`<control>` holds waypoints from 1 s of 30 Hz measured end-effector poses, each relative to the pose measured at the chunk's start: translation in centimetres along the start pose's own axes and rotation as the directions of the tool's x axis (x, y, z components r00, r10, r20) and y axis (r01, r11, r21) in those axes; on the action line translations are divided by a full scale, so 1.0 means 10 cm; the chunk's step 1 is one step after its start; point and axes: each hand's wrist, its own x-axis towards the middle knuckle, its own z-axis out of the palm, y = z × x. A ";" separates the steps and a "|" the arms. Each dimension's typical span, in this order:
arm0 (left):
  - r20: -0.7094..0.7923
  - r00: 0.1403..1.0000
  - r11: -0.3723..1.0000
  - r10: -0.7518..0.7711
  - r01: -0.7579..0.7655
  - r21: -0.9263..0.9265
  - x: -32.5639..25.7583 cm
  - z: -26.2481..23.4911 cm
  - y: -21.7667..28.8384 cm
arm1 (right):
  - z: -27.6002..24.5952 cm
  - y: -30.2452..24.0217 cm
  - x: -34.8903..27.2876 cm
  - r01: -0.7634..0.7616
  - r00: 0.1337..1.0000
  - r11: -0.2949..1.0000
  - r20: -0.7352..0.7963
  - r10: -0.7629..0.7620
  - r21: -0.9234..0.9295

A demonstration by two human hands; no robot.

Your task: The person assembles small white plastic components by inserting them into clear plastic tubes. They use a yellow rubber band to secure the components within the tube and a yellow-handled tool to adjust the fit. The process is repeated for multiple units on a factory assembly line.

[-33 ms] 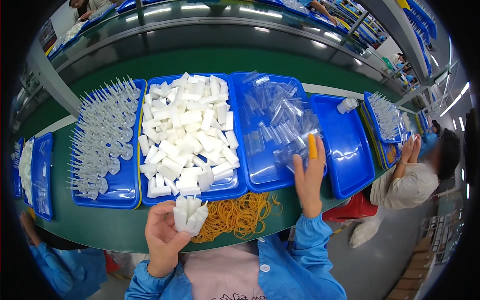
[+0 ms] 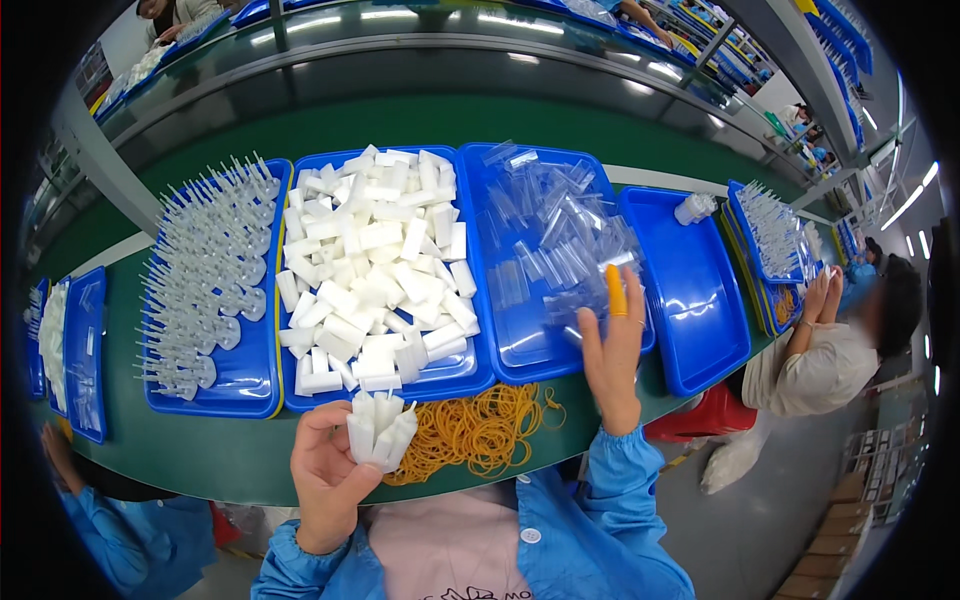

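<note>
My left hand (image 2: 327, 470) is closed around a bundle of white foam pieces (image 2: 381, 428), held upright at the table's near edge; thin tips stick out of its top. My right hand (image 2: 612, 362) has its fingers stretched apart over the near right part of a blue tray of clear plastic sleeves (image 2: 545, 262). An orange finger cot (image 2: 616, 291) covers one of its fingers. No sleeve shows clearly in its grip. Straight ahead, a blue tray (image 2: 480, 384) is heaped with white foam blocks (image 2: 378, 270). Yellow rubber bands (image 2: 478, 432) lie in a pile beside my left hand.
Clear plastic parts with upright stems (image 2: 210, 270) stand in rows in a blue tray on the left. On the right, another blue tray (image 2: 695, 320) has a small clear cluster (image 2: 695, 208) in its far corner. A co-worker (image 2: 835, 365) sits at the right.
My right hand has shifted slightly left and toward me over the sleeve tray. My left hand and its foam bundle stay in place.
</note>
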 end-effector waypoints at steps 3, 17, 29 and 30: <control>0.007 1.000 1.000 0.018 -0.018 0.006 0.00 0.01 0.01 | 0.02 -0.15 0.05 0.015 0.996 0.976 0.078 -0.032 0.216; -0.047 0.998 0.999 0.031 -0.031 0.015 -0.03 0.02 0.01 | -0.22 -0.36 -0.04 0.184 0.933 0.969 0.282 -0.224 0.162; -0.074 0.996 0.999 0.043 -0.042 0.025 -0.07 -0.05 -0.04 | -0.12 -0.50 -0.13 0.236 0.887 0.968 0.425 -0.180 -0.082; -0.067 0.997 0.999 0.044 -0.042 0.025 -0.07 -0.05 -0.04 | -0.11 -0.51 -0.15 0.235 0.887 0.969 0.423 -0.185 -0.070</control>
